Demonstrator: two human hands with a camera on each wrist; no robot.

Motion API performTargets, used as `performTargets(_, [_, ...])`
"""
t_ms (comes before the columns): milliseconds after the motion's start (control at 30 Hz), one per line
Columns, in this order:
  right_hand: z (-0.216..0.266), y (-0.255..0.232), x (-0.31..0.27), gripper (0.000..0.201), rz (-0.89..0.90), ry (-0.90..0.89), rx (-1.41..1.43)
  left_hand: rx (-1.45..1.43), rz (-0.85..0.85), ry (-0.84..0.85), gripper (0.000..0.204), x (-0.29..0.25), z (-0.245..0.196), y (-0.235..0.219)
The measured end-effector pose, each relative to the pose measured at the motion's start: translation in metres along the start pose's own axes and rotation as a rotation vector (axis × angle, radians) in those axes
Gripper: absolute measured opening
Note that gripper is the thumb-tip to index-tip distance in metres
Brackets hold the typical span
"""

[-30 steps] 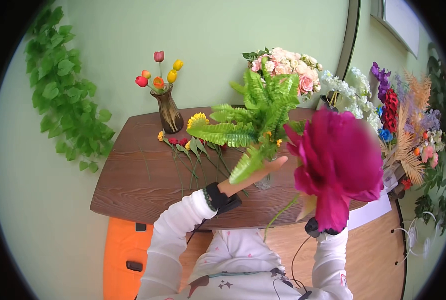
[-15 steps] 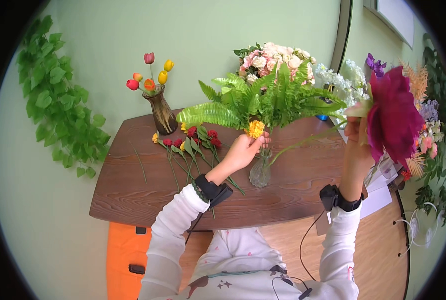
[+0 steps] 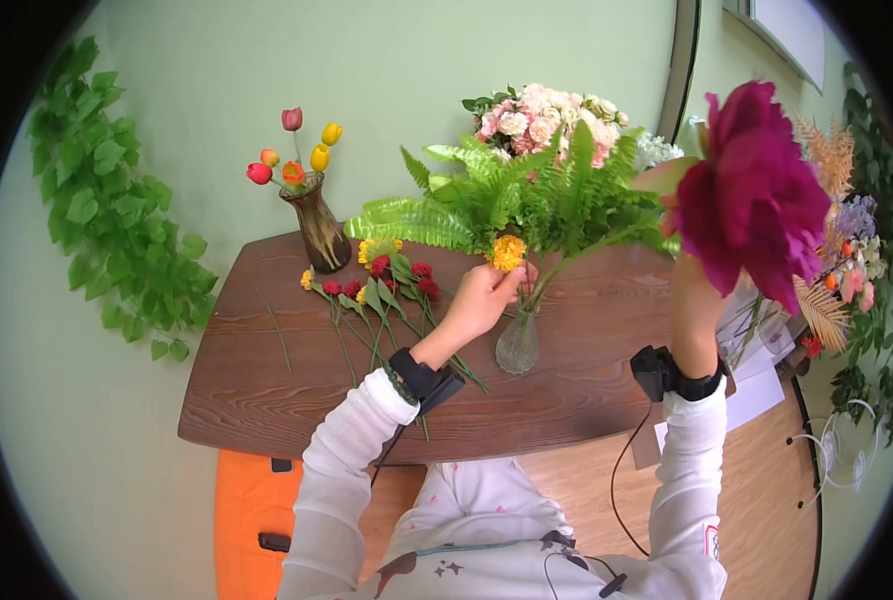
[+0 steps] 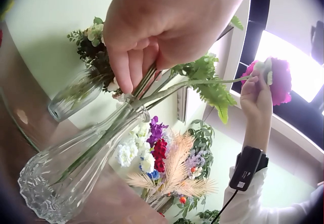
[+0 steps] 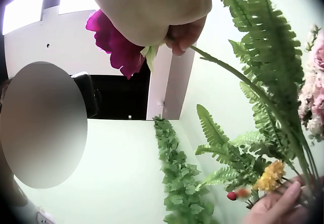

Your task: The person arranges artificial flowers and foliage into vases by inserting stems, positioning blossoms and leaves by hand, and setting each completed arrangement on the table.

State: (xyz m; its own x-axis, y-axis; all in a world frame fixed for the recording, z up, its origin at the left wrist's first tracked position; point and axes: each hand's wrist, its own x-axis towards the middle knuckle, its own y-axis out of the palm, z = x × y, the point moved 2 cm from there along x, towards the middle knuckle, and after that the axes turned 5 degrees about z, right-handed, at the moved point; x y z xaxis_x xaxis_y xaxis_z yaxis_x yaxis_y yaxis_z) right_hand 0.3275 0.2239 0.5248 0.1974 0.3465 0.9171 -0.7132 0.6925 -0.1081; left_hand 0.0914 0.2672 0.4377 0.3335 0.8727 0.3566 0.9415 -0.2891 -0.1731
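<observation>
My left hand (image 3: pixel 478 303) pinches a bunch of stems right at the mouth of a clear glass vase (image 3: pixel 517 346). Above those fingers spread green fern fronds (image 3: pixel 506 203), with a yellow flower (image 3: pixel 508 253) beside the thumb. Off to the right and higher, my right hand (image 4: pixel 256 98) grips a large magenta flower (image 3: pixel 754 195) just under its bloom, which partly hides that hand in the head view. Its long green stem (image 4: pixel 197 82) curves down to the vase mouth, among the other stems. Inside the glass, stems (image 4: pixel 96 145) slant toward the base.
Red and yellow flowers with loose stems (image 3: pixel 381 290) lie on the brown table (image 3: pixel 266 390), left of the vase. Behind them stands a brown vase (image 3: pixel 321 235) of tulips. Pale pink roses (image 3: pixel 541 118) are at the back, and more flowers (image 3: pixel 851 270) fill the right side.
The magenta flower has risen from low in front to upper right, and its stem's lower end has come from near my lap to the vase mouth. The fern has swung more upright.
</observation>
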Motion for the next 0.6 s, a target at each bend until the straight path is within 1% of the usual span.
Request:
performTargets(33, [0.014,0.003,0.0,0.037,-0.037,-0.13,0.01,0.0,0.0,0.001,0.023,-0.001,0.001,0.002])
performTargets(67, [0.01,0.007,-0.003,0.033,-0.021,-0.187,-0.115,-0.013,-0.038,-0.006,0.024,-0.001,0.003,0.003])
performTargets(100, [0.009,0.008,-0.004,0.033,-0.022,-0.189,-0.114,-0.025,-0.077,-0.013,0.024,-0.001,0.005,0.003])
performTargets(133, [0.011,0.011,-0.005,0.032,0.009,-0.223,-0.155,-0.025,-0.079,-0.012,0.024,0.0,0.007,0.001])
performTargets(167, [0.013,0.014,-0.007,0.03,0.041,-0.256,-0.196,0.033,-0.028,-0.061,0.024,0.0,0.009,-0.001])
performTargets(200, [0.013,0.016,-0.009,0.03,0.042,-0.256,-0.196,0.091,0.023,-0.111,0.025,0.0,0.012,-0.002])
performTargets(267, [0.013,0.022,-0.013,0.027,0.136,-0.192,-0.027,0.107,0.013,-0.108,0.024,0.0,0.012,-0.001])
performTargets(300, [0.016,0.026,-0.014,0.027,0.136,-0.192,-0.027,0.124,0.003,-0.105,0.023,-0.001,0.011,-0.001])
performTargets(367, [0.021,0.034,-0.017,0.035,0.2,-0.149,0.115,0.137,0.0,-0.103,0.023,0.0,0.016,-0.002])
performTargets(400, [0.017,0.037,-0.022,0.03,0.251,-0.13,0.031,0.15,-0.003,-0.102,0.023,0.001,0.018,-0.002])
performTargets(433, [0.018,0.037,-0.022,0.03,0.25,-0.131,0.03,0.151,-0.003,-0.1,0.023,0.001,0.021,-0.001])
performTargets(500, [0.021,0.039,-0.02,0.024,0.138,-0.059,0.073,0.137,-0.104,0.056,0.024,0.001,0.025,0.0])
performTargets(533, [0.024,0.042,-0.018,0.024,0.138,-0.061,0.074,0.137,-0.105,0.057,0.024,0.001,0.025,0.001])
performTargets(600, [0.033,0.042,-0.01,0.014,-0.009,-0.161,0.029,0.143,-0.125,0.104,0.024,0.001,0.024,0.001])
